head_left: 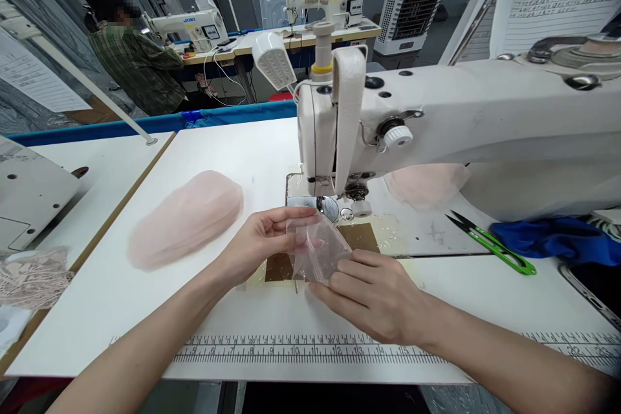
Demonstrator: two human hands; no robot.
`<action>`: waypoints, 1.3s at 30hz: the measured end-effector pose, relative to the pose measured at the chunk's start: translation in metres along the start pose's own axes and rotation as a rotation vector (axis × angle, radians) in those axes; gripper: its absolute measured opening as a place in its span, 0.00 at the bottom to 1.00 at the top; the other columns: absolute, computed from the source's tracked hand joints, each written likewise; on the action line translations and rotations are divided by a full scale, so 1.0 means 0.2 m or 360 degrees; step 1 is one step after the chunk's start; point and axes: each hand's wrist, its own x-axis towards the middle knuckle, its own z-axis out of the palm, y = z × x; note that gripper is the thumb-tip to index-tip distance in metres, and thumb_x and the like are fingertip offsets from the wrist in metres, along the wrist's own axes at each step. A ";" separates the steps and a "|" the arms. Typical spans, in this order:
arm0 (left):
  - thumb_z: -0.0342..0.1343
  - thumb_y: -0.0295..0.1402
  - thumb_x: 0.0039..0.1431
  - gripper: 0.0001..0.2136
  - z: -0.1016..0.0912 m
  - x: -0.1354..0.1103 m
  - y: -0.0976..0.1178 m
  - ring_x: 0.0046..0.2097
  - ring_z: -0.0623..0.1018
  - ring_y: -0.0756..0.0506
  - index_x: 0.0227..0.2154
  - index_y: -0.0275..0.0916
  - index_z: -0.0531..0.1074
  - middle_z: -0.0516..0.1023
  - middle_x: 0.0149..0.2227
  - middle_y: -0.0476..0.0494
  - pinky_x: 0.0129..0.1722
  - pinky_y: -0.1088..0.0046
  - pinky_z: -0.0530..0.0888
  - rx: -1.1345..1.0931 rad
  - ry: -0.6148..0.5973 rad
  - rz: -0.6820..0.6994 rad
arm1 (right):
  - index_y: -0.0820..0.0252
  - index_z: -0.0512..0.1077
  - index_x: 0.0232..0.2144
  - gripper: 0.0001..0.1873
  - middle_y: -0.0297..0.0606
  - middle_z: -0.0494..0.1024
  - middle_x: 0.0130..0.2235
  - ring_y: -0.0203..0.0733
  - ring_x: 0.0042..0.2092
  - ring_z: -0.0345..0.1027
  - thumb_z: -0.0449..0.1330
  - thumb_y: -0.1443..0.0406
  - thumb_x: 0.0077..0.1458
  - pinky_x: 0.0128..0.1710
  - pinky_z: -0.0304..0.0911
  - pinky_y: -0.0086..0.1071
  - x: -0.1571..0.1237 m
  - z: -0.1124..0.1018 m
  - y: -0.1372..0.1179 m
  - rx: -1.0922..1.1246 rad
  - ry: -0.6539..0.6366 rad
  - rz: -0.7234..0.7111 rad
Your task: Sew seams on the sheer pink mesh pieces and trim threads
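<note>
Between my two hands is a small piece of sheer, pale pink fabric, held just in front of the sewing machine's needle and presser foot. My left hand pinches its upper left part, with the fingers pointing toward the needle. At the lower right edge, my right hand grips the fabric with curled fingers. The white sewing machine stands over the work from the right. A pile of sheer pink pieces lies on the table left of my hands.
Green thread snips and a blue cloth lie at the right. More pink fabric rests behind the machine head. A printed ruler runs along the front edge. At the back left a person sits at another machine.
</note>
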 end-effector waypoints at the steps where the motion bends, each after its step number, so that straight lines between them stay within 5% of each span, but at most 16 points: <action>1: 0.64 0.30 0.53 0.18 0.00 0.00 0.00 0.45 0.81 0.37 0.49 0.41 0.75 0.75 0.55 0.37 0.45 0.62 0.80 0.0001 0.0002 0.0004 | 0.63 0.74 0.32 0.05 0.28 0.69 0.22 0.32 0.25 0.60 0.58 0.73 0.58 0.26 0.56 0.30 0.00 0.00 0.00 -0.0009 0.0010 -0.0018; 10: 0.61 0.29 0.55 0.20 0.01 -0.03 0.04 0.46 0.81 0.41 0.52 0.41 0.73 0.71 0.58 0.37 0.47 0.65 0.78 0.0028 -0.0065 0.0127 | 0.63 0.74 0.38 0.07 0.27 0.69 0.21 0.32 0.25 0.61 0.62 0.66 0.57 0.24 0.54 0.29 -0.01 -0.06 0.10 -0.0258 0.0349 -0.0242; 16: 0.62 0.26 0.51 0.20 0.04 -0.09 0.11 0.43 0.82 0.42 0.50 0.41 0.74 0.69 0.60 0.36 0.44 0.67 0.79 0.0114 -0.0103 0.0120 | 0.62 0.74 0.35 0.05 0.31 0.74 0.24 0.32 0.26 0.66 0.58 0.67 0.61 0.27 0.55 0.28 0.04 -0.25 0.07 -0.0541 0.0005 -0.0054; 23: 0.59 0.28 0.54 0.19 0.07 -0.32 0.07 0.44 0.82 0.42 0.50 0.43 0.74 0.68 0.61 0.38 0.43 0.68 0.79 0.0074 -0.0100 0.0208 | 0.60 0.75 0.42 0.10 0.39 0.81 0.37 0.41 0.37 0.75 0.55 0.69 0.62 0.36 0.64 0.31 -0.27 -0.44 -0.10 -0.0789 -0.0039 0.0623; 28: 0.58 0.29 0.57 0.18 0.16 -0.51 -0.04 0.44 0.82 0.42 0.51 0.42 0.73 0.68 0.61 0.38 0.43 0.69 0.79 -0.0040 -0.0058 0.0263 | 0.57 0.74 0.44 0.11 0.41 0.79 0.44 0.47 0.46 0.74 0.55 0.65 0.62 0.44 0.70 0.39 -0.49 -0.45 -0.28 -0.0467 0.0195 0.1144; 33: 0.58 0.28 0.58 0.18 0.29 -0.63 -0.16 0.45 0.81 0.43 0.52 0.44 0.72 0.67 0.62 0.40 0.44 0.72 0.78 -0.0440 0.0081 0.0245 | 0.53 0.67 0.56 0.26 0.44 0.74 0.51 0.48 0.51 0.71 0.60 0.73 0.55 0.50 0.70 0.43 -0.43 -0.26 -0.65 -0.0192 0.0444 0.1061; 37: 0.57 0.26 0.58 0.19 0.39 -0.75 -0.26 0.49 0.79 0.44 0.52 0.47 0.73 0.62 0.65 0.47 0.44 0.76 0.78 -0.0804 0.0146 0.0043 | 0.53 0.58 0.62 0.37 0.51 0.62 0.62 0.43 0.45 0.74 0.61 0.77 0.53 0.40 0.73 0.37 -0.30 -0.16 -0.84 -0.0015 0.0568 0.0955; 39: 0.57 0.27 0.58 0.20 0.42 -0.85 -0.31 0.50 0.79 0.44 0.53 0.49 0.72 0.61 0.65 0.49 0.45 0.77 0.78 -0.0908 0.0129 -0.0104 | 0.54 0.64 0.57 0.31 0.48 0.72 0.55 0.46 0.48 0.73 0.60 0.77 0.53 0.41 0.73 0.37 -0.25 -0.18 -0.88 0.0138 0.0583 0.0980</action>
